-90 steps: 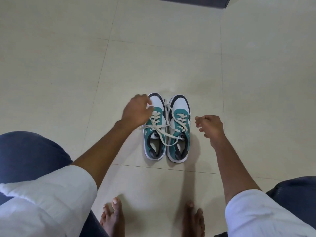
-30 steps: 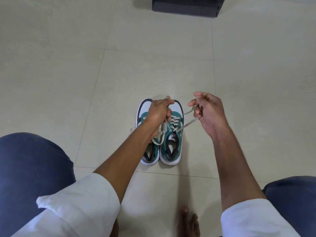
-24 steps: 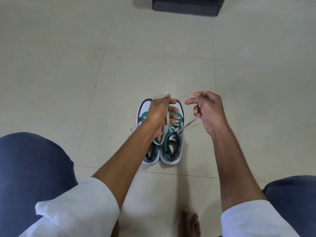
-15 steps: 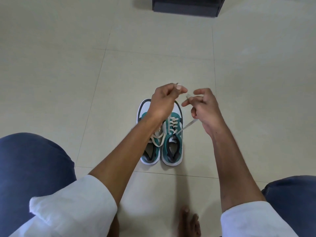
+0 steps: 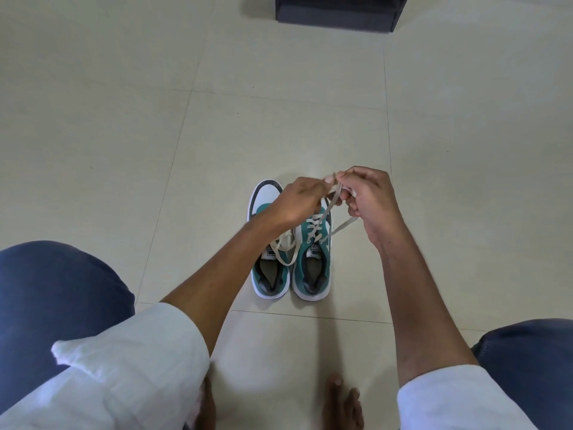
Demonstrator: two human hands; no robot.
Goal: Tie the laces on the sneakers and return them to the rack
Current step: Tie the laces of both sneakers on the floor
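On pale floor tiles (image 5: 124, 150), side by side and touching: left sneaker (image 5: 269, 274) and right sneaker (image 5: 313, 268), teal and white, toes pointing away. Above the toes, left hand (image 5: 297, 203) and right hand (image 5: 369, 200) close together, fingers (image 5: 347, 175) of both pinched on the right sneaker's lace (image 5: 328, 209), drawn taut upward. Left sneaker's lace (image 5: 286, 251) loose, looping across both tongues. Dark rack (image 5: 338, 10) well apart, at the top edge. Bare toes (image 5: 341, 401) at the bottom.
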